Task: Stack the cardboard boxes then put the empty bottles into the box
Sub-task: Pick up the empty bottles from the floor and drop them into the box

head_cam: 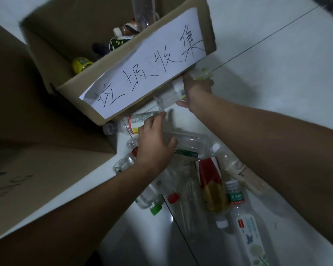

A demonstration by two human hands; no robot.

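Fingers (162, 117) of left hand (154, 144) curled over a clear plastic bottle (188, 140) atop a heap of empties on the pale tiled floor (277, 70), thumb pressed on its side. Right hand (195, 93) reaching further out, closed around a second clear bottle with a white label (173, 93) just below the bottom edge of the labelled cardboard box (112, 62); something pale green and crumpled (202, 73) at the fingertips, too blurred to identify. Both forearms bare, stretching in from the lower edge.

Cardboard box open at the top, tilted in the wide-angle view, with a white paper sheet (144, 64) bearing handwritten characters stuck across its near side. Already inside: a yellow-labelled bottle (81, 64), a dark bottle with a white cap (123, 30), a dark green patterned one (117, 42) and a tall clear bottle (142, 14) standing near the far wall. Larger plain cardboard boxes (37, 169) at left, the labelled box apparently resting on them.

Scattered on the floor near the hands: a white-labelled bottle with red print (133, 121) lying against the box's lower corner, a clear bottle with a green cap (154, 206), a loose-looking red cap (173, 197), a red-and-yellow labelled bottle (210, 181), a small bottle with a green label (235, 194), and a tall clear bottle with a white floral label (252, 240) at lower right.
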